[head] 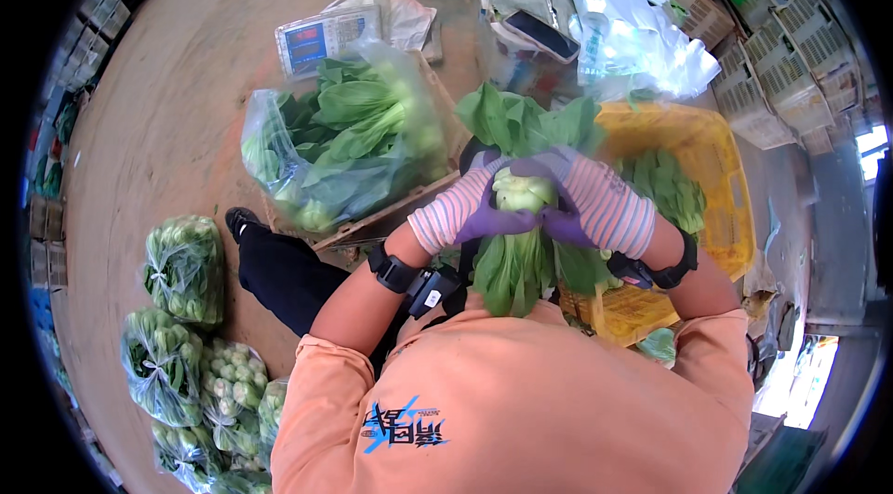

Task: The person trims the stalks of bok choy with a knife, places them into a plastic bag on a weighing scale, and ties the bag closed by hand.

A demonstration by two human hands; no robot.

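Note:
My left hand (488, 204), in a striped glove with a purple palm, grips pak choi heads (522, 192) from one side. My right hand (575, 197), gloved alike, closes on them from the other side, and the thumbs nearly meet. Pale stem bases show between my hands. Green leaves spread out both above and below them; how many heads I hold is hard to tell. Left of my hands, an open clear plastic bag (342, 194) full of pak choi (363, 107) rests on a crate (439, 187). To the right, a yellow plastic crate (725, 194) contains more pak choi (663, 187).
A digital scale (328, 37) with a lit display stands behind the open bag. A phone (543, 35) and white plastic bags (607, 12) lie further back. Tied bags of greens (185, 271) stand on the floor at left. Stacked crates (795, 54) line the right side.

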